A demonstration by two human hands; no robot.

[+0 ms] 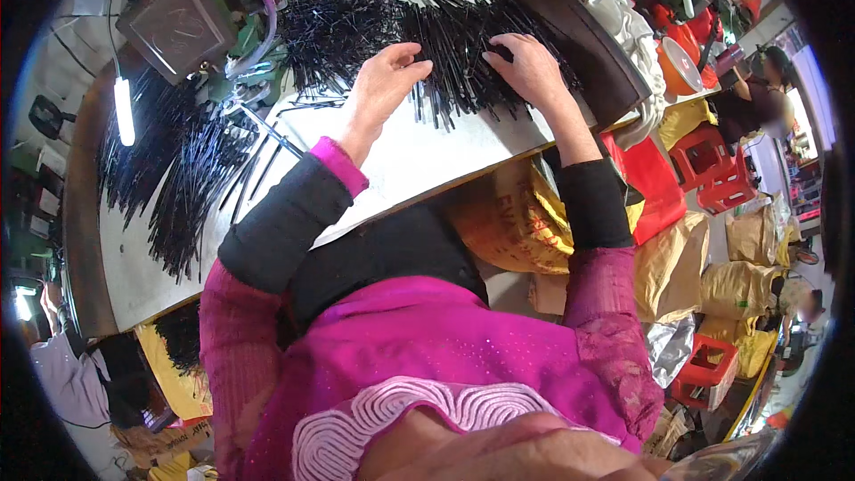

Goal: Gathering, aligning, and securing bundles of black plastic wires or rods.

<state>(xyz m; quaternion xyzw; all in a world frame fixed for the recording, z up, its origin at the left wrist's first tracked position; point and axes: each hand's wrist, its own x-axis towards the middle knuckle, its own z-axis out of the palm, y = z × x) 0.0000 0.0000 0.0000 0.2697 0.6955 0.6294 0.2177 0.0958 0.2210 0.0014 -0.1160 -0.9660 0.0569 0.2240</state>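
A broad pile of thin black strips (450, 44), like rods or cable ties, lies across the far side of the white work table (419, 156). At the near left edge of this pile is my left hand (378, 93), its thumb and fingertips apart with nothing visible between them. My right hand (532, 73) is over the right part of the pile, fingers stretched toward the strips and thumb apart. Whether its fingertips touch them I cannot tell. Between my hands, many strips point toward me, their ends uneven. A few loose strips (312, 102) lie left of my left hand.
A machine with a dark square cover (178, 22) stands at the left, beside a lit lamp (124, 111). Another heap of black strips (183, 169) spreads below it. A dark raised board (579, 27) borders the table's right. Red stools (704, 165) and sacks (739, 285) stand beyond.
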